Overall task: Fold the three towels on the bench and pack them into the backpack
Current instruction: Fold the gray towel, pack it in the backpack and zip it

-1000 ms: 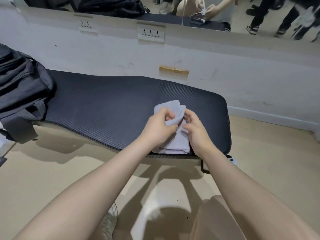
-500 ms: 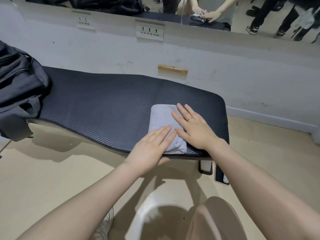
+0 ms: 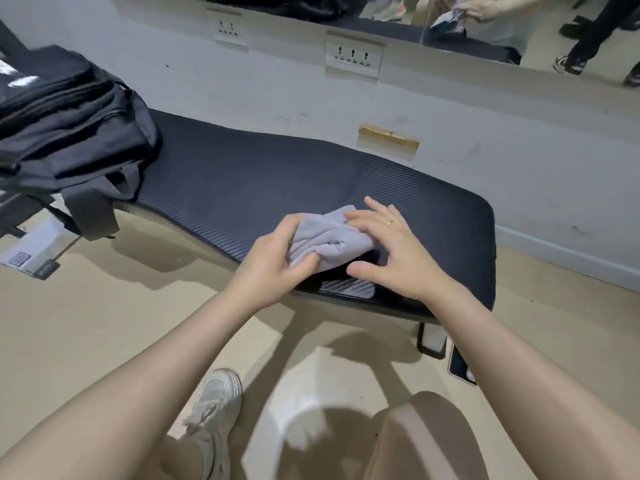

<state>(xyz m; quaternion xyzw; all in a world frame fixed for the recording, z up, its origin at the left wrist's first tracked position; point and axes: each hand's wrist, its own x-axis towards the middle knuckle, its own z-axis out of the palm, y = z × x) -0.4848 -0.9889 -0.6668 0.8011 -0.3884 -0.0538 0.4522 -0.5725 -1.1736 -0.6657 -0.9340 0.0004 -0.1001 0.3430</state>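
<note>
Beige floor, scuffed pale wall, ribbed black padded bench (image 3: 242, 174). Soft grey folded towel (image 3: 329, 239) near bench's right front edge, lifted and bunched now, flat half a second ago. Gripped by left hand (image 3: 273, 268), fingers curled round it; right hand (image 3: 394, 251) spread, fingertips touching. Black fabric backpack (image 3: 69, 116) on bench's left end, cut off.
</note>
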